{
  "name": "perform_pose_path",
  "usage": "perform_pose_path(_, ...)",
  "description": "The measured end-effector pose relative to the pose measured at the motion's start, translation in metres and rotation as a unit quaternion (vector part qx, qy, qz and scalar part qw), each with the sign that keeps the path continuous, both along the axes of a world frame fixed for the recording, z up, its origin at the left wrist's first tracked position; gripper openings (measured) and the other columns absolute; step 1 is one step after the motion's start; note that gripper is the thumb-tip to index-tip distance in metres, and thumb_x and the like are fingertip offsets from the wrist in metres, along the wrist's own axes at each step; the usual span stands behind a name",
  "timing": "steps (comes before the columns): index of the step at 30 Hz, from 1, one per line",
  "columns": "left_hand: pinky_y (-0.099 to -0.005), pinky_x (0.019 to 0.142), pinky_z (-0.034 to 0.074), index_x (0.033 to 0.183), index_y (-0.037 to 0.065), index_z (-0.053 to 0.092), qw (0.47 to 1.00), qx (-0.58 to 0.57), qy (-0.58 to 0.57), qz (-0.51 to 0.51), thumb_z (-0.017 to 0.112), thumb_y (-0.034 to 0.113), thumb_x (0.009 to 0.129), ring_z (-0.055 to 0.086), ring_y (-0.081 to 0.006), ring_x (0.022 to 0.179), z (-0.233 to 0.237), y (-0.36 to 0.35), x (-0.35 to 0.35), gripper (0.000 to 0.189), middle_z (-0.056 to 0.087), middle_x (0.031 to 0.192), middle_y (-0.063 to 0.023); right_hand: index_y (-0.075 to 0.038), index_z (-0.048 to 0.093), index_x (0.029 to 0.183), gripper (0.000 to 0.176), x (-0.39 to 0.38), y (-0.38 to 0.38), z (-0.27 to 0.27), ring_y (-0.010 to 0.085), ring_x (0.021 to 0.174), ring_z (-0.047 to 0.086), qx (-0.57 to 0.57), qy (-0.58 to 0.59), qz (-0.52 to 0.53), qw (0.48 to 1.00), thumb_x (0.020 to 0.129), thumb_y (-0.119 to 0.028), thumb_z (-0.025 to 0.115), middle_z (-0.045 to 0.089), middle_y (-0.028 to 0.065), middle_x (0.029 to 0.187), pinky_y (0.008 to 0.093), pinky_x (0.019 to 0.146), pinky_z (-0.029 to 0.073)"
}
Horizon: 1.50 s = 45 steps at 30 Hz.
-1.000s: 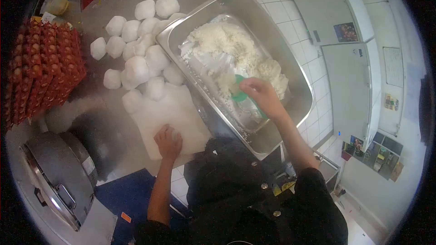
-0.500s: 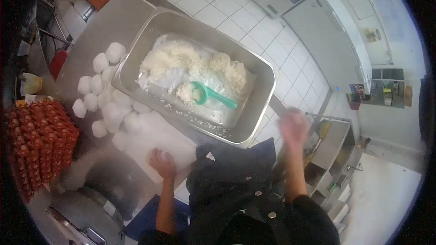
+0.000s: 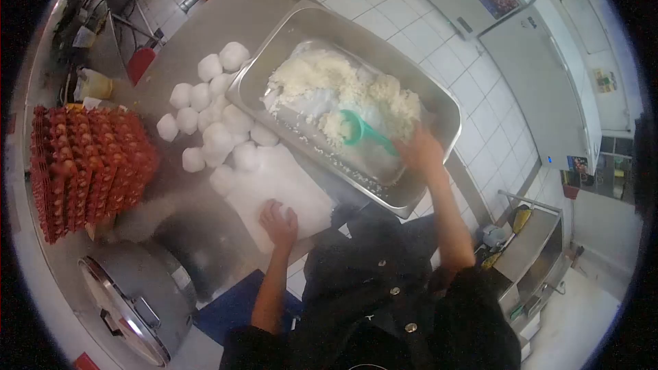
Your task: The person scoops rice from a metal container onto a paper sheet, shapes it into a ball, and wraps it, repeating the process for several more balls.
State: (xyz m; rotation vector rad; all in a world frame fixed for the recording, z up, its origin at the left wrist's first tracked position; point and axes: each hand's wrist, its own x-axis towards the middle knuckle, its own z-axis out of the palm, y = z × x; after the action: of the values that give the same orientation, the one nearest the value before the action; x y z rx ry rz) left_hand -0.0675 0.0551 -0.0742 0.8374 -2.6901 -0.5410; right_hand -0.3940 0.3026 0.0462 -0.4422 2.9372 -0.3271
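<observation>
A large steel pan (image 3: pixel 439 103) holds a heap of cooked white rice (image 3: pixel 329 82) on clear film. A green scoop (image 3: pixel 360 130) lies in the rice, and my right hand (image 3: pixel 419 151) grips its handle at the pan's near side. My left hand (image 3: pixel 277 223) rests on a white cutting board (image 3: pixel 277 181), its fingers curled over a small white lump. Several wrapped white rice balls (image 3: pixel 212 113) are piled on the steel counter to the left of the pan.
Stacked red egg trays (image 3: pixel 86 164) stand at the left. A round steel lidded pot (image 3: pixel 133 298) sits at the lower left. A yellowish container (image 3: pixel 96 85) stands behind the trays. To the right lie a white tiled floor and a steel sink unit (image 3: pixel 531 253).
My right hand let go of the scoop, swung out over the floor at the right, then came back onto the scoop's handle. My left hand stayed on the board.
</observation>
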Motion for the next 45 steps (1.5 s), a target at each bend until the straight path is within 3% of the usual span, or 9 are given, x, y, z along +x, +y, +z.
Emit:
perform_pose_path(3, -0.0504, 0.101, 0.033, 0.114, 0.005, 0.055, 1.000, 0.002, 0.004, 0.007, 0.067, 0.020, 0.084, 0.047, -0.0363, 0.119, -0.001, 0.001, 0.002, 0.036, 0.052, 0.128, -0.0159, -0.001, 0.060, 0.122, 0.057, -0.024, -0.051, 0.023, 0.0371, 0.094, 0.069, 0.162, -0.159, 0.102, 0.969, 0.093, -0.051, 0.058, 0.071, 0.0185, 0.101, 0.0445, 0.085, 0.052)
perform_pose_path(5, -0.0499, 0.100, 0.034, 0.114, 0.005, 0.056, 1.000, 0.011, 0.001, 0.019, 0.068, 0.019, 0.083, 0.048, -0.0359, 0.119, 0.002, 0.004, 0.003, 0.036, 0.053, 0.127, -0.0152, -0.002, 0.058, 0.124, 0.054, -0.041, -0.033, -0.052, 0.0368, 0.093, 0.069, 0.091, -0.238, 0.217, 0.942, 0.094, -0.047, 0.058, 0.071, 0.0193, 0.100, 0.0476, 0.084, 0.053)
perform_pose_path(14, -0.0488, 0.099, 0.036, 0.113, 0.008, 0.058, 0.999, -0.001, 0.017, 0.036, 0.068, 0.021, 0.083, 0.050, -0.0347, 0.118, -0.004, 0.007, 0.003, 0.034, 0.055, 0.126, -0.0152, -0.004, 0.058, 0.104, 0.022, -0.061, -0.086, -0.025, 0.0347, 0.081, 0.071, 0.087, 0.011, 0.274, 0.958, 0.095, -0.025, 0.057, 0.070, 0.0187, 0.085, 0.0462, 0.062, 0.056)
perform_pose_path(20, -0.0494, 0.098, 0.036, 0.115, 0.008, 0.057, 0.999, -0.022, 0.015, 0.027, 0.068, 0.020, 0.082, 0.050, -0.0348, 0.117, -0.002, 0.004, -0.001, 0.037, 0.055, 0.127, -0.0151, -0.003, 0.066, 0.116, 0.038, -0.036, -0.069, -0.080, 0.0314, 0.085, 0.072, -0.095, -0.118, 0.317, 0.936, 0.093, -0.033, 0.061, 0.070, 0.0194, 0.084, 0.0446, 0.068, 0.056)
perform_pose_path(24, -0.0500, 0.099, 0.036, 0.117, 0.007, 0.056, 1.000, -0.004, 0.017, 0.024, 0.069, 0.020, 0.082, 0.050, -0.0358, 0.117, -0.002, 0.004, 0.001, 0.039, 0.054, 0.127, -0.0156, -0.007, 0.064, 0.130, 0.055, -0.065, -0.058, -0.062, 0.0129, 0.070, 0.059, -0.135, -0.468, 0.190, 0.853, 0.093, -0.049, 0.063, 0.062, 0.0054, 0.072, 0.0305, 0.070, 0.051)
perform_pose_path(34, -0.0425, 0.094, 0.046, 0.105, 0.003, 0.063, 0.974, 0.161, 0.129, 0.090, 0.067, 0.009, 0.085, 0.059, -0.0338, 0.104, 0.019, -0.031, 0.014, 0.021, 0.062, 0.109, -0.0178, 0.000, 0.058, 0.126, 0.045, -0.003, -0.072, 0.112, 0.0113, 0.070, 0.058, -0.259, -0.531, 0.115, 0.798, 0.097, -0.034, 0.059, 0.064, 0.0036, 0.082, 0.0251, 0.061, 0.047)
perform_pose_path(39, -0.0429, 0.090, 0.047, 0.116, 0.004, 0.060, 0.971, 0.164, 0.095, 0.146, 0.069, 0.012, 0.084, 0.060, -0.0329, 0.099, 0.031, -0.057, 0.052, 0.034, 0.061, 0.109, -0.0176, -0.001, 0.054, 0.128, 0.046, 0.120, -0.095, 0.050, 0.0069, 0.055, 0.049, -0.264, -0.574, 0.075, 0.772, 0.098, -0.034, 0.060, 0.063, 0.0037, 0.081, 0.0250, 0.051, 0.045)
perform_pose_path(41, -0.0427, 0.090, 0.047, 0.121, 0.004, 0.058, 0.969, 0.187, 0.089, 0.133, 0.069, 0.012, 0.083, 0.059, -0.0339, 0.100, 0.035, -0.060, 0.066, 0.040, 0.060, 0.112, -0.0177, 0.003, 0.054, 0.124, 0.046, 0.160, -0.105, 0.009, 0.0160, 0.056, 0.057, -0.261, -0.610, 0.016, 0.748, 0.097, -0.033, 0.059, 0.066, 0.0097, 0.079, 0.0324, 0.053, 0.048)
perform_pose_path(45, -0.0446, 0.096, 0.045, 0.130, 0.005, 0.053, 0.971, 0.215, 0.038, 0.100, 0.073, 0.015, 0.080, 0.055, -0.0363, 0.110, 0.026, -0.062, 0.098, 0.054, 0.056, 0.123, -0.0181, 0.006, 0.053, 0.119, 0.038, 0.198, -0.115, -0.053, 0.0408, 0.066, 0.064, -0.180, -0.355, 0.135, 0.907, 0.097, -0.024, 0.054, 0.067, 0.0235, 0.078, 0.0480, 0.064, 0.052)
